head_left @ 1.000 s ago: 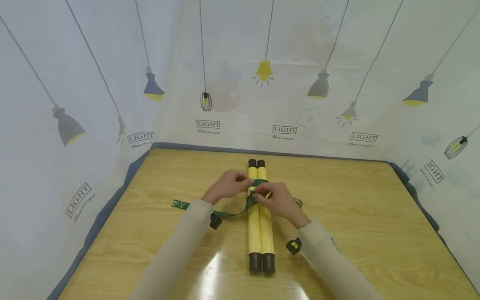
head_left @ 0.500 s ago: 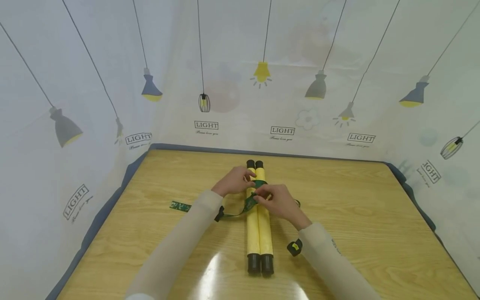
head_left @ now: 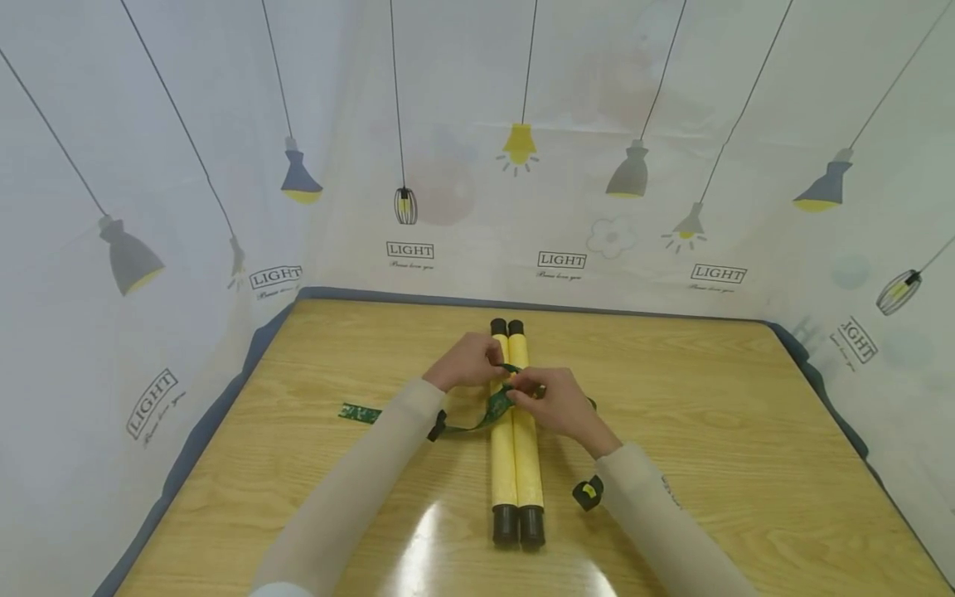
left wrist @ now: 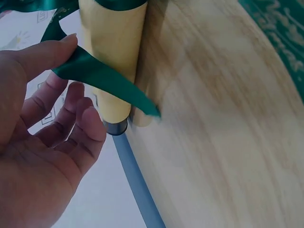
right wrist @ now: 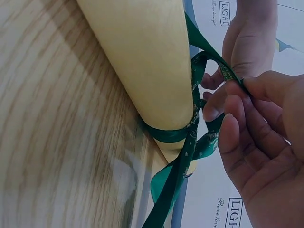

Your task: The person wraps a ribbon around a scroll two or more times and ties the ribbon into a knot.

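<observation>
Two yellow tubes with black end caps lie side by side, pointing away from me. A green patterned ribbon is wrapped round them, as the band in the right wrist view shows. My left hand pinches a ribbon end between thumb and index finger over the far half of the tubes; its other fingers are loosely curled in the left wrist view. Close beside it, my right hand pinches another part of the ribbon, drawn up off the tubes. Loops of ribbon stand between the hands.
The tubes rest on a wood-grain table. One ribbon tail lies flat left of the tubes, running past my left sleeve. A black device sits by my right sleeve. White sheeting printed with lamps encloses the table's back and sides.
My left fingers were spread loosely over the ribbon half a second ago; now they pinch a strand and lift it. The left forearm has shifted slightly right; the right hand stays nearly still, pinching.
</observation>
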`<state>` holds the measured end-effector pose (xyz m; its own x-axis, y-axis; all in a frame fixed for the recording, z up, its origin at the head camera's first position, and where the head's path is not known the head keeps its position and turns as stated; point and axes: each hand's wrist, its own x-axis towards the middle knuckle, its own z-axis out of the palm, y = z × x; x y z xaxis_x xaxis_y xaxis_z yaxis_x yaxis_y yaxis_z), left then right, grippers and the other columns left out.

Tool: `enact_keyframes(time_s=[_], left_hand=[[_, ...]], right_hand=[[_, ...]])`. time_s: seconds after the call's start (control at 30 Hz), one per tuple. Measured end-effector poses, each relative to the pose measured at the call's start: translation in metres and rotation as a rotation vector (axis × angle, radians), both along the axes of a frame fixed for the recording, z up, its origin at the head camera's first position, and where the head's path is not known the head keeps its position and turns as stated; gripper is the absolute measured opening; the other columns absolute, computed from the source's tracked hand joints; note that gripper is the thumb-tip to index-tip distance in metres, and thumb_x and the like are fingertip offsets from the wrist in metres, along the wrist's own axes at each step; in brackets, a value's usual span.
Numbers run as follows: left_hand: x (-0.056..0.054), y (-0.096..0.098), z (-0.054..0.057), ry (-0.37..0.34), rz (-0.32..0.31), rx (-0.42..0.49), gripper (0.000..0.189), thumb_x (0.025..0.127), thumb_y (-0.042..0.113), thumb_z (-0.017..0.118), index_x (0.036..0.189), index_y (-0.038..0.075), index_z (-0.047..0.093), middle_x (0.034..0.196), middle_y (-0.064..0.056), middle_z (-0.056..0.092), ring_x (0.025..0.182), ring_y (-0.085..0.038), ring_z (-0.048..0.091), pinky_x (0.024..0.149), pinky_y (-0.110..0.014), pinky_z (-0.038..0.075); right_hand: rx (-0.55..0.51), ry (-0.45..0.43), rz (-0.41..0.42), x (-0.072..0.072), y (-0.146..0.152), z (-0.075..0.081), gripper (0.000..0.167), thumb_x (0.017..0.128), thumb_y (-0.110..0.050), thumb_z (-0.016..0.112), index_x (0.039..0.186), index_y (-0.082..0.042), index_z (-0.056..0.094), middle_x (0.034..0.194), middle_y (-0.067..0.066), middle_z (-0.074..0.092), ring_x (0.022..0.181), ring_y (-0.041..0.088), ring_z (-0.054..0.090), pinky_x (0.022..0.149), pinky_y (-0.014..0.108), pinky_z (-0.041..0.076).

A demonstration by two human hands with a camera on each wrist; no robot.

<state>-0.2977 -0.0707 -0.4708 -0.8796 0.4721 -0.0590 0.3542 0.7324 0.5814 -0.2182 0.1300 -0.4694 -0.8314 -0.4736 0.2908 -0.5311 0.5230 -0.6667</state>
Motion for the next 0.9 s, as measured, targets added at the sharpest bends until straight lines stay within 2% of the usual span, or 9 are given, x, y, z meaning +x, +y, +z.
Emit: enact_keyframes(time_s=[0.17, 0.4, 0.6, 0.73, 0.9], left_hand=[[0.002, -0.009, 0.008, -0.006, 0.007, 0.02, 0.012, 0.093, 0.023, 0.076, 0.09, 0.012, 0.073, 0.089, -0.001, 0.07, 0.08, -0.015, 0.062, 0.068, -0.027, 0.052], [0.006, -0.025, 0.022, -0.005, -0.056, 0.056, 0.018, 0.097, 0.025, 0.071, 0.089, 0.01, 0.079, 0.079, 0.002, 0.073, 0.069, -0.014, 0.057, 0.066, -0.029, 0.05], [0.012, -0.042, 0.032, 0.011, -0.036, 0.061, 0.014, 0.098, 0.027, 0.07, 0.093, 0.018, 0.079, 0.085, 0.005, 0.075, 0.079, -0.011, 0.066, 0.076, -0.032, 0.055], [0.019, -0.054, 0.037, 0.039, -0.044, 0.051, 0.013, 0.098, 0.027, 0.07, 0.092, 0.019, 0.078, 0.085, 0.004, 0.073, 0.078, -0.012, 0.064, 0.075, -0.033, 0.055], [0.033, -0.067, 0.042, 0.045, -0.06, 0.027, 0.011, 0.099, 0.024, 0.069, 0.093, 0.018, 0.077, 0.082, 0.003, 0.07, 0.072, -0.013, 0.059, 0.071, -0.032, 0.052]], right_hand=[[-0.01, -0.016, -0.01, -0.001, 0.001, -0.001, 0.012, 0.097, -0.017, 0.072, 0.105, -0.008, 0.077, 0.089, 0.002, 0.076, 0.076, 0.008, 0.066, 0.066, 0.023, 0.054], [-0.018, -0.032, -0.03, -0.004, 0.002, -0.001, 0.01, 0.097, -0.016, 0.073, 0.103, -0.009, 0.076, 0.089, 0.002, 0.077, 0.078, 0.01, 0.069, 0.067, 0.023, 0.056], [-0.008, -0.036, -0.051, -0.003, 0.002, 0.002, 0.008, 0.096, -0.014, 0.073, 0.101, -0.009, 0.076, 0.089, 0.002, 0.077, 0.079, 0.011, 0.069, 0.067, 0.023, 0.055], [0.003, -0.046, -0.068, -0.002, 0.002, 0.004, 0.009, 0.096, -0.016, 0.073, 0.101, -0.009, 0.076, 0.088, 0.001, 0.077, 0.078, 0.011, 0.069, 0.068, 0.025, 0.055], [0.009, -0.033, -0.067, -0.003, 0.002, 0.005, 0.011, 0.096, -0.017, 0.073, 0.102, -0.008, 0.076, 0.088, 0.001, 0.077, 0.079, 0.011, 0.068, 0.069, 0.026, 0.055]])
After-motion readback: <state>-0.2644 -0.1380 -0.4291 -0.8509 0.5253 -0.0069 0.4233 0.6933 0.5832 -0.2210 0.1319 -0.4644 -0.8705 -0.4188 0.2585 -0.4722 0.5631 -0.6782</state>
